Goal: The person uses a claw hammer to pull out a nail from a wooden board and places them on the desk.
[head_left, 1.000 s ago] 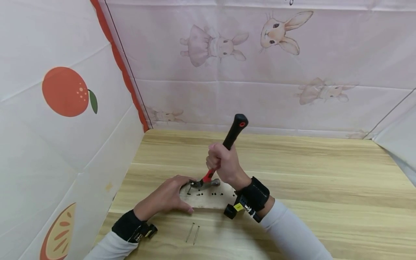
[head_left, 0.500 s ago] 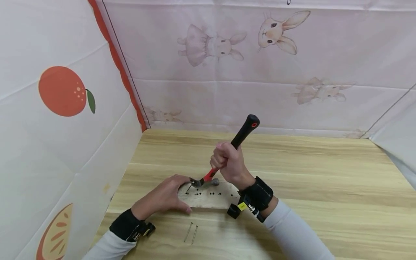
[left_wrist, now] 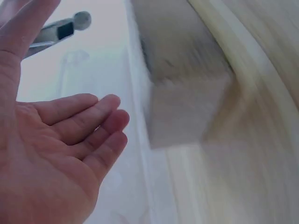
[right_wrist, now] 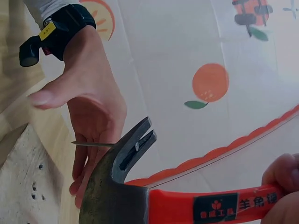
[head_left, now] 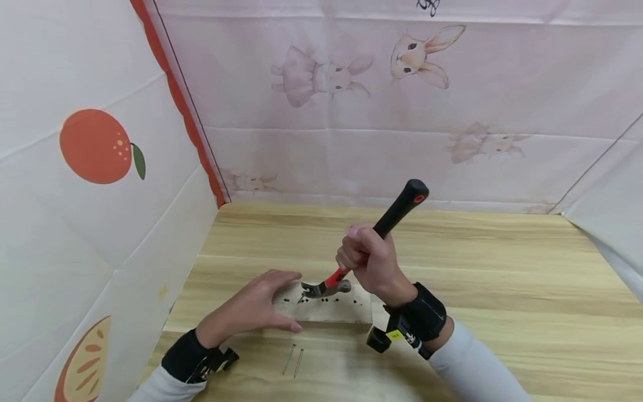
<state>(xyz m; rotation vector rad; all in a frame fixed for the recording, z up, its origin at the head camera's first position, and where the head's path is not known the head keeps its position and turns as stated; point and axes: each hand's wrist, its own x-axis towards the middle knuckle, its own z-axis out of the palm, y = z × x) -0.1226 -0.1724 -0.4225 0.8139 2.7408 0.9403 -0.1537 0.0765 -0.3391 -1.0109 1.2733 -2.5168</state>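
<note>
My right hand grips the claw hammer by its red and black handle. A nail is caught in the claw's slot, its pointed shank sticking out free of the wood in the right wrist view. Below the hammer head lies the wooden block, its top dotted with dark holes. Around the block's left end is my left hand, thumb and fingers spread and holding nothing. The left wrist view shows those fingers extended, with a gap between them and the block.
Two loose nails, one left and one right, lie on the wood-grain table in front of the block. A printed cloth rises at the table's back, and a white fruit-print cloth at its left.
The hammer has tilted further right, its handle end swinging over with my right hand. The nail has come out of the block in the claw. My left hand has loosened from the block.
</note>
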